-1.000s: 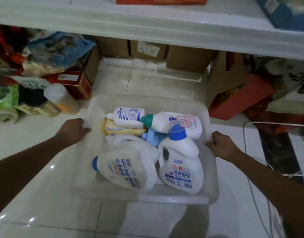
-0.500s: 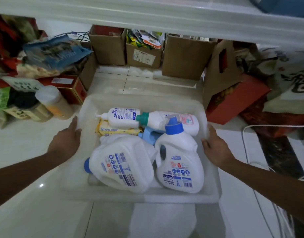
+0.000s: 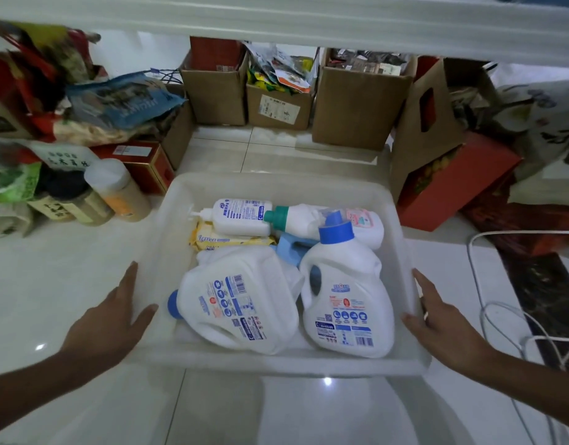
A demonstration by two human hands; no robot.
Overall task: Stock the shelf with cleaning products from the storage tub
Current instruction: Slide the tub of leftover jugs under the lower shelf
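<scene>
Both tub (image 3: 276,364) sides: left hand (image 3: 113,313), right hand (image 3: 437,319) alongside

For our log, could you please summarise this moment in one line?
storage tub: on floor | left hand: open, beside left wall | right hand: open, beside right wall
</scene>
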